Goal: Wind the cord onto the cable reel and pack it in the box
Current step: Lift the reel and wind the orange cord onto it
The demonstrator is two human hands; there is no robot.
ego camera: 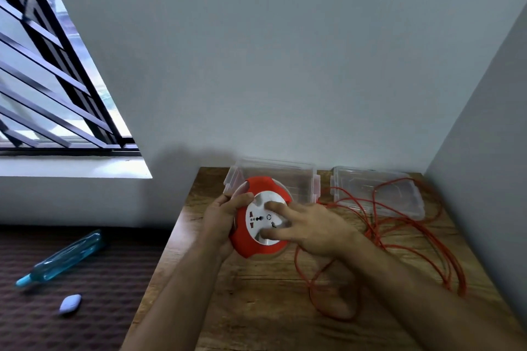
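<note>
An orange round cable reel (256,246) with a white socket face is held tilted above the wooden table (256,308). My left hand (221,219) grips its left rim. My right hand (308,228) rests on the white centre disc with its fingers spread. The orange cord (399,239) lies in loose loops on the table to the right, partly over the lid. A clear plastic box (288,177) stands open behind the reel, against the wall.
The clear lid (379,194) lies right of the box. Walls close in behind and on the right. Left of the table, on a dark mat, lie a blue bottle (65,258) and a small pale blue object (70,304). A barred window is at the upper left.
</note>
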